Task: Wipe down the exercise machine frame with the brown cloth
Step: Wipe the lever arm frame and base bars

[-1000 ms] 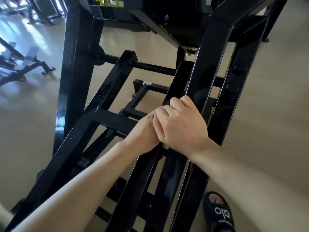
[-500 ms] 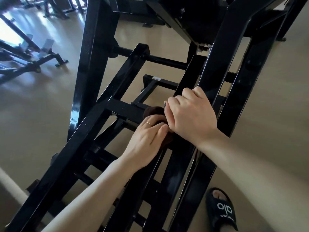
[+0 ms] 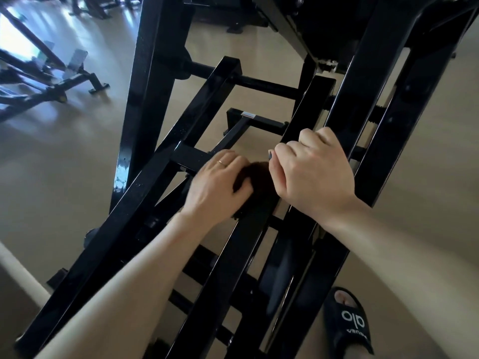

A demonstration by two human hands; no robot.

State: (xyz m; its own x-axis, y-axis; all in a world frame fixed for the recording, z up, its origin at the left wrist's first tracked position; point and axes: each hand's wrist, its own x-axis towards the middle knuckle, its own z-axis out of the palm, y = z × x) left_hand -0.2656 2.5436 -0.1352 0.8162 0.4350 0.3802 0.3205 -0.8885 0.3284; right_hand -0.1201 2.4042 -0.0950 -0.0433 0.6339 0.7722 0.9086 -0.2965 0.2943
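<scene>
The left hand is lying over the brown cloth, its fingers curled down onto the wad and pressing it against a slanted black bar of the exercise machine frame, just below the joint where a short crossbar is meeting that bar. Most of the cloth is sitting hidden under the palm; only a dark, bunched edge is showing between the two hands. The right hand is clenching round the neighbouring sloping rail just to the right, knuckles up and fingers wrapped over its far edge, seemingly bracing the body while the person is leaning over the machine. A ring is showing on one finger of the left hand. Judging by this arrangement, the wiping is happening mid-frame: the cloth is being kept wadded so it is fitting the narrow bar face, and the bars lower down, toward the near bottom edge of the frame, are probably still waiting. A black slide sandal is standing on the pale floor beside the frame's lower right corner, and another piece of gym equipment is sitting well apart at the upper left.
</scene>
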